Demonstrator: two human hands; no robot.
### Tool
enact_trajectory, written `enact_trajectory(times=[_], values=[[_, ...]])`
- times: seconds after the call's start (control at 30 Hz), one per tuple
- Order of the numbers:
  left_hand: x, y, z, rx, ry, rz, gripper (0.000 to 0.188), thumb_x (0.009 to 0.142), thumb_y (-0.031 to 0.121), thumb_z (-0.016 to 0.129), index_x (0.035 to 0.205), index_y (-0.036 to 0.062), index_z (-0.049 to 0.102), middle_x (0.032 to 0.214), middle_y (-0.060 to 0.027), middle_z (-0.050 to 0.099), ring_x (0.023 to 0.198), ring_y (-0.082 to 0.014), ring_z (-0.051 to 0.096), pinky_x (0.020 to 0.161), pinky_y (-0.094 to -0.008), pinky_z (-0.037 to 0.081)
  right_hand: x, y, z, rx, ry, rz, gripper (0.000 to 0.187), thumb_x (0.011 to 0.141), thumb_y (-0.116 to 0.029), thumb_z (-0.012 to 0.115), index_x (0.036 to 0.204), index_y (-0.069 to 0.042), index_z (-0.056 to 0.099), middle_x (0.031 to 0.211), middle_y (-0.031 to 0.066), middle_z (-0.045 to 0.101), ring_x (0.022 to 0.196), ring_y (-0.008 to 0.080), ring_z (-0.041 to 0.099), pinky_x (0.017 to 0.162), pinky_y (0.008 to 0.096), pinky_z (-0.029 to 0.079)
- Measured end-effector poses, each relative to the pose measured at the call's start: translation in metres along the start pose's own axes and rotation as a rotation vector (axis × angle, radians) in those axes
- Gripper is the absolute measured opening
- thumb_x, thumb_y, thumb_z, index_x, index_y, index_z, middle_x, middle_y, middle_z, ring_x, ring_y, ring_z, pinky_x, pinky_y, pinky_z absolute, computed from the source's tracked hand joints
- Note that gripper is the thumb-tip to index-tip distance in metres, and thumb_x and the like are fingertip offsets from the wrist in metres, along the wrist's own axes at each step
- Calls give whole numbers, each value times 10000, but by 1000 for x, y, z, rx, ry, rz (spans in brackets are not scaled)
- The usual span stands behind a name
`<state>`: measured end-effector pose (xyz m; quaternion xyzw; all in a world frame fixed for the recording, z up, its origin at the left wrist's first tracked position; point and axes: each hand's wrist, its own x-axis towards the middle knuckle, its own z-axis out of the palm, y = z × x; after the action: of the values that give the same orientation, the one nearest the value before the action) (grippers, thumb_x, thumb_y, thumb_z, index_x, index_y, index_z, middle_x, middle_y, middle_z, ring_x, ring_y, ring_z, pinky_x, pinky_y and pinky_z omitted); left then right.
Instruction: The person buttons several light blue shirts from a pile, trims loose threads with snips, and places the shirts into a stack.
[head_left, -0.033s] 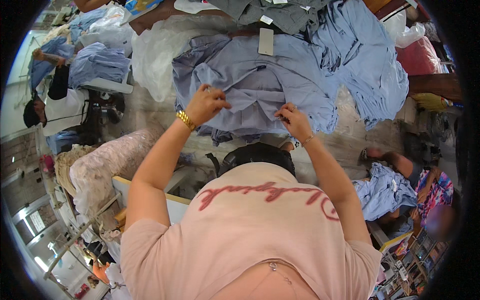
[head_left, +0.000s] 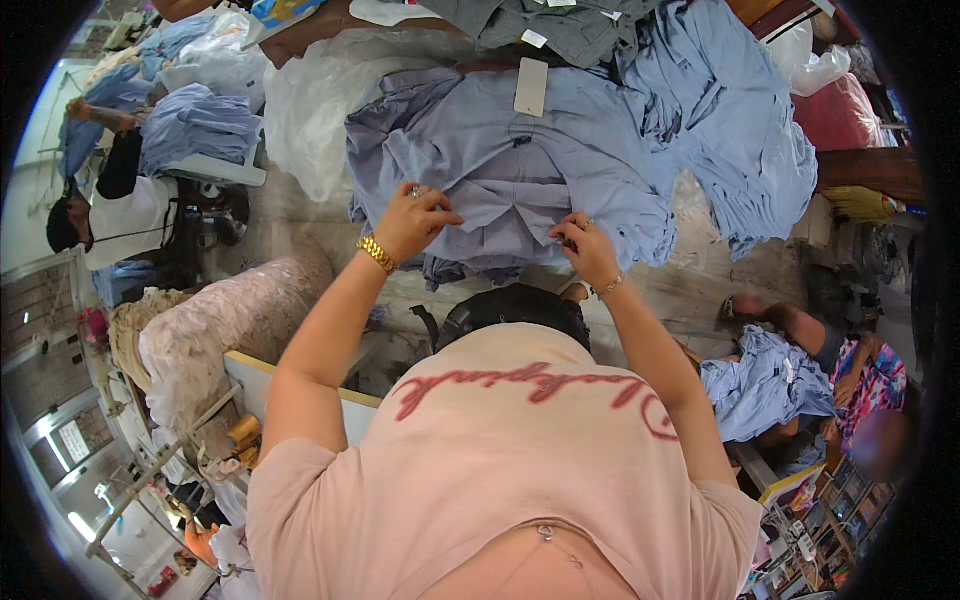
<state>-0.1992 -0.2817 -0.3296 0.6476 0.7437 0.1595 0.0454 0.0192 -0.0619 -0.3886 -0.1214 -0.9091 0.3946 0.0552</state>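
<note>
A pile of light blue shirts lies before me, creased, the top one having a small dark label near its upper middle. My left hand, with a gold watch on its wrist, is closed in a pinch on the left side of this shirt's fabric. Opposite it, my right hand pinches the fabric's right side, a thin bracelet at the wrist. Between both hands the cloth is raised in folds. A pale card tag rests on the shirt's upper part.
Grey garments lie beyond the shirts. Clear plastic sheeting bunches at the left, and a wrapped fabric roll stands nearer. More blue shirts hang at the right. One person works at far left; another sits at right by blue cloth.
My left hand has come slightly nearer to me and the right has dropped a little, both still on the shirt. At far left the other person's arm has shifted.
</note>
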Motion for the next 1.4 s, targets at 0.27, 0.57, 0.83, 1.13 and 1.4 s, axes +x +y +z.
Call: enact_trajectory(times=[0.27,0.57,0.83,1.13,1.4], values=[[-34,18,15,-180,208,-296,306,655,-15,590,908,155,614,1018,-55,512,939,-235,474,828,-372,372,-27,-8,7,122,159,106,263,724,-33,547,970,-125,564,1005,72,496,747,227,551,621,316,458],[-106,-27,72,-1135,676,-1446,424,730,87,602,1115,33,433,1034,-49,517,884,-138,489,723,-275,376,-116,121,36,733,745,1025,230,852,-84,419,1071,-75,490,836,74,536,484,135,449,436,252,385],[-132,-39,78,-924,627,-1474,236,715,124,650,910,28,558,827,-38,573,726,-133,518,631,-261,398,-100,121,32,1547,741,1137,137,845,-198,491,969,-151,524,700,12,503,496,143,400,430,272,349],[-6,2,15,-395,721,-889,240,731,118,615,939,13,556,834,-85,556,680,-183,559,598,-267,442,-90,93,18,1306,730,1152,97,792,-164,574,846,-97,530,596,-7,448,447,106,384,388,243,334],[-107,-177,-10,-950,1389,-1169,89,777,61,511,771,-20,546,679,-117,604,591,-184,592,569,-256,487,-101,98,15,1104,664,1016,156,740,-92,628,828,-41,509,525,-11,422,371,101,358,352,230,304]])
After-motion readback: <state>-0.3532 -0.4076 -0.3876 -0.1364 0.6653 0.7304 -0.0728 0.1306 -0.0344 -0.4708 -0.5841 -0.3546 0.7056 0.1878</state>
